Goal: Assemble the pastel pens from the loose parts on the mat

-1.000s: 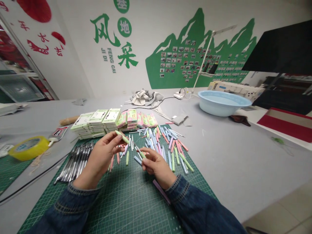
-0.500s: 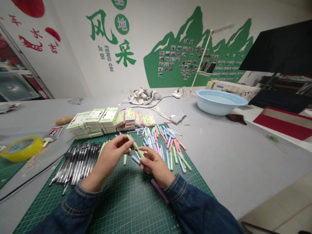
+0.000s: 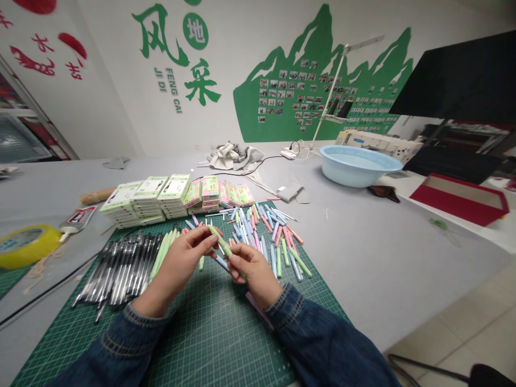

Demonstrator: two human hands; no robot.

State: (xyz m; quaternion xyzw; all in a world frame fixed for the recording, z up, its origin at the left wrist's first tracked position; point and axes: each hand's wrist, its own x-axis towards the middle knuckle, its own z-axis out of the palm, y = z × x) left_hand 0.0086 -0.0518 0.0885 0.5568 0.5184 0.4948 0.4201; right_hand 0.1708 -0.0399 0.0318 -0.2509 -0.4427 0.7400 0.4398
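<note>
A pastel-green pen (image 3: 220, 242) is pinched over the cutting mat (image 3: 209, 344), its barrel held closely by the fingers of the left hand (image 3: 183, 263) and right hand (image 3: 253, 271); uneven grip could drop it among the loose pens (image 3: 258, 231).

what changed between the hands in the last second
The left hand and right hand have moved together, and the two green pieces they held apart now seem joined as one green pen. The black pens and pastel pens stayed put.
</note>
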